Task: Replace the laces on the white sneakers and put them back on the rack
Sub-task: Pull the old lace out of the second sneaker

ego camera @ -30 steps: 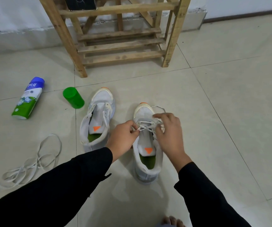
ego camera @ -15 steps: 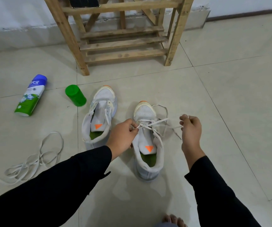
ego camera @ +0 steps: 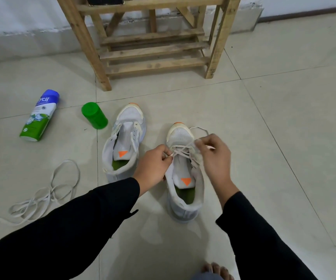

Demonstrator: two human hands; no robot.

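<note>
Two hands meet again over the half-laced sneaker [ego camera: 180, 133], each pinching its lace [ego camera: 180, 153]: left hand [ego camera: 155, 164] at the eyelets, right hand [ego camera: 215, 158] back from its outward pull. That crossing looks snugged; the unlaced sneaker [ego camera: 125, 142] waits at 9 o'clock, the rack [ego camera: 155, 51] at 12

A home interior, judging by the pale tiled floor [ego camera: 274, 128], whitewashed wall [ego camera: 21, 21] and rough wooden shoe rack [ego camera: 153, 51].

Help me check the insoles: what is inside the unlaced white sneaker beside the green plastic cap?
A green insole shows at the heel of the unlaced white sneaker, under its grey tongue with an orange triangle. The tongue covers everything toward the toe.
</note>
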